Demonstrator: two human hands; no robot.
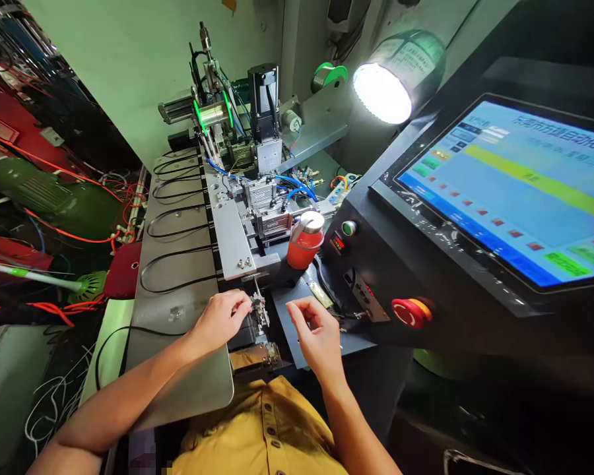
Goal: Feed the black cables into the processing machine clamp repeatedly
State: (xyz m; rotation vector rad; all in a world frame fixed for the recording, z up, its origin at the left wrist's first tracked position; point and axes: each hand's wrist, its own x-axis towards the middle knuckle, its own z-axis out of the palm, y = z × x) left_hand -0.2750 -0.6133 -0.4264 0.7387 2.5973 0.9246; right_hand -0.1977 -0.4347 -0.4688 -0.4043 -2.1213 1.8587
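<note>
My left hand [224, 319] is closed, thumb against fingers, at the left side of a small metal fixture [260, 310]; whatever it pinches is too small to make out. To the right of the fixture, my right hand [317, 330] hovers over a dark plate [293, 330], its fingers curled and the thumb raised near the fingertips. Black cable loops [178, 247] lie in a row on the grey metal table [178, 369], and a further cable curves across it towards my left forearm.
A red container [304, 244] with a pale lid stands behind my right hand. Beyond are a machine with cylinders [272, 211] and a wire spool [214, 115]. At right are a lit lamp [383, 92], a screen [515, 191] and a red stop button [410, 313].
</note>
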